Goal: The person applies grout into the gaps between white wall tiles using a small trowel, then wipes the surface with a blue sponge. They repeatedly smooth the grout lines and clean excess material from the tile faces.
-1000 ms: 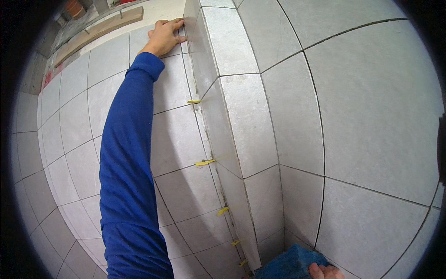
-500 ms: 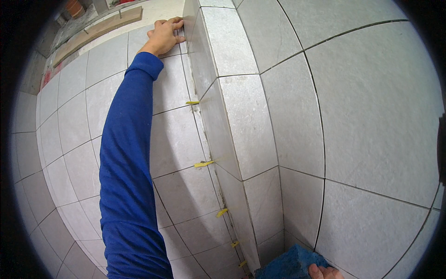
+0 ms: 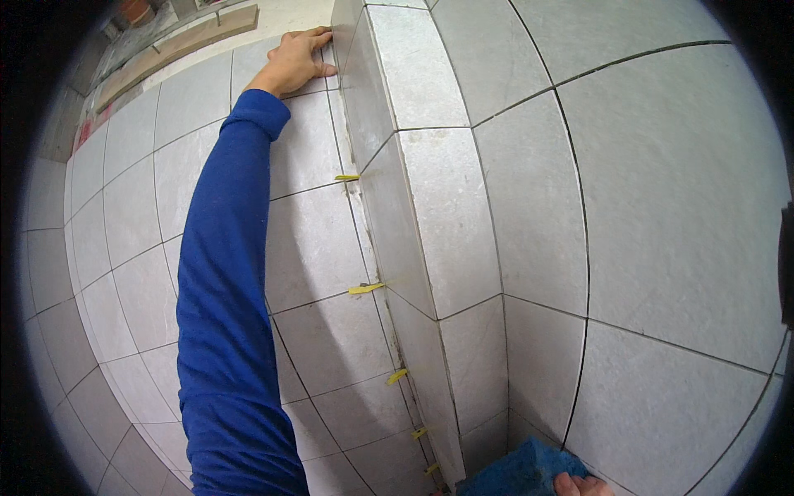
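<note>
My left arm, in a blue sleeve, stretches up the tiled wall [image 3: 310, 248]. At its end my left hand [image 3: 294, 63] has thumb and fingers apart, with the tips touching the corner where this wall meets a narrow tiled column [image 3: 434, 74]. It holds nothing I can see. Low on the right, partly cut off by the frame's edge, my right hand [image 3: 581, 484] grips a blue sponge or cloth [image 3: 517, 471] beside the column's foot. Yellow plastic wedges [image 3: 365, 288] stick out along the corner joint.
Large grey tiles [image 3: 670, 198] cover the wall to the right of the column. At the upper left lies a wooden batten [image 3: 178, 56] with nails standing out of it. Behind it is an orange-brown pot-like thing [image 3: 135, 11].
The view has shifted slightly, so the column sits a little farther right. Both hands keep nearly the same places, the right one still with the blue sponge or cloth.
</note>
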The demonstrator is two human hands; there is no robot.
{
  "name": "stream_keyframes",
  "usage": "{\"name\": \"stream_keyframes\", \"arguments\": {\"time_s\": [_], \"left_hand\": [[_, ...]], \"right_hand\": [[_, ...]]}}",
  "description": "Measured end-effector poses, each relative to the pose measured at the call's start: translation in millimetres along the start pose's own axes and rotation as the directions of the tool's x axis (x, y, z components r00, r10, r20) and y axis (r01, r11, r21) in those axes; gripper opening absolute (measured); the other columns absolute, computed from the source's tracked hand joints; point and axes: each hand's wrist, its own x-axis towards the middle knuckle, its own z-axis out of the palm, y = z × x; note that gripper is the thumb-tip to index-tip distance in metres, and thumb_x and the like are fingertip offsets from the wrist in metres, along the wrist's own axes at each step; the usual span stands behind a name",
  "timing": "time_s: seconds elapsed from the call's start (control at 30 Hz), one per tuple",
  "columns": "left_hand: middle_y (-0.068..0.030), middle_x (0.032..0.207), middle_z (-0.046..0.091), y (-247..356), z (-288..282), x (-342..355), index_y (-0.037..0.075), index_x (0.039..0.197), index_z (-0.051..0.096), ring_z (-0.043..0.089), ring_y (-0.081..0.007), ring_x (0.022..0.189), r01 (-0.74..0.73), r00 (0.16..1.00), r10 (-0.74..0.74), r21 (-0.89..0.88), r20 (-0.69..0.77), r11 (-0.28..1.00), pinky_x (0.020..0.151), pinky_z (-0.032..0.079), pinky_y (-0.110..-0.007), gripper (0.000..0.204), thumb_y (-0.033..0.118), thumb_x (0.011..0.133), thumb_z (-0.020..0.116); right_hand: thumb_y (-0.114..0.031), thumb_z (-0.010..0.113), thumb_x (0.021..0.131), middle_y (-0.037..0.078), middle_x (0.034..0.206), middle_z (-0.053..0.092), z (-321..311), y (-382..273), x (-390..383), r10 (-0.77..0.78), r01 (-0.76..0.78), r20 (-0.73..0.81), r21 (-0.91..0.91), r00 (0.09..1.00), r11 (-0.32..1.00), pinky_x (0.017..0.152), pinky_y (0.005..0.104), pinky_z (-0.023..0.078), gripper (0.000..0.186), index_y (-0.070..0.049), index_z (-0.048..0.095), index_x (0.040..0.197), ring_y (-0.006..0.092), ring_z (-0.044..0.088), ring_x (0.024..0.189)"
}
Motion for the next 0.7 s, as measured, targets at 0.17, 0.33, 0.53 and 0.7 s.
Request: {"name": "stream_keyframes", "arguments": {"time_s": [0.17,0.33,0.53,0.7], "left_hand": [[0.0003,0.157,0.051,-0.8,0.0,-4.1,0.015,0.149,0.056,0.040,-0.0282,0.148,-0.024,0.999,0.020,-0.098,-0.044,0.995,0.119,0.034,-0.052,0.080,0.037,0.078,0.085],[-0.0041,0.155,0.053,0.1,-2.3,-2.3,0.014,0.150,0.055,0.041,-0.0290,0.147,-0.013,1.000,0.012,-0.103,-0.014,0.995,0.119,0.034,-0.053,0.083,0.036,0.077,0.086],[-0.0046,0.155,0.053,0.4,-0.7,-2.2,0.014,0.151,0.054,0.041,-0.0290,0.147,-0.005,1.000,0.003,-0.092,-0.022,0.996,0.120,0.033,-0.050,0.085,0.037,0.076,0.087],[-0.0081,0.157,0.051,-6.2,0.1,0.3,0.014,0.150,0.055,0.044,-0.0297,0.145,-0.020,1.000,0.018,-0.181,-0.013,0.983,0.120,0.035,-0.047,0.084,0.037,0.076,0.087]], "right_hand": [[-0.044,0.068,0.084,0.016,0.148,0.053,2.2,2.2,-2.3,-0.014,0.015,0.012,-0.021,1.000,1.000,0.109,0.0533,0.038,0.033,-0.035,0.080,0.113,0.0384,0.049,0.126],[-0.040,0.069,0.083,0.015,0.147,0.053,1.3,-0.5,-2.9,0.013,-0.013,0.004,-0.014,1.000,1.000,0.109,0.0524,0.039,0.030,-0.034,0.081,0.110,0.0385,0.049,0.126],[-0.033,0.069,0.081,0.014,0.144,0.057,3.1,-3.9,0.6,0.033,-0.034,-0.035,-0.018,0.999,0.999,0.107,0.0507,0.041,0.026,-0.032,0.083,0.104,0.0381,0.052,0.122],[-0.032,0.069,0.081,0.015,0.140,0.059,5.0,-1.9,4.1,0.012,-0.014,-0.080,-0.033,0.997,0.999,0.103,0.0498,0.043,0.026,-0.032,0.083,0.103,0.0362,0.055,0.117]]}}
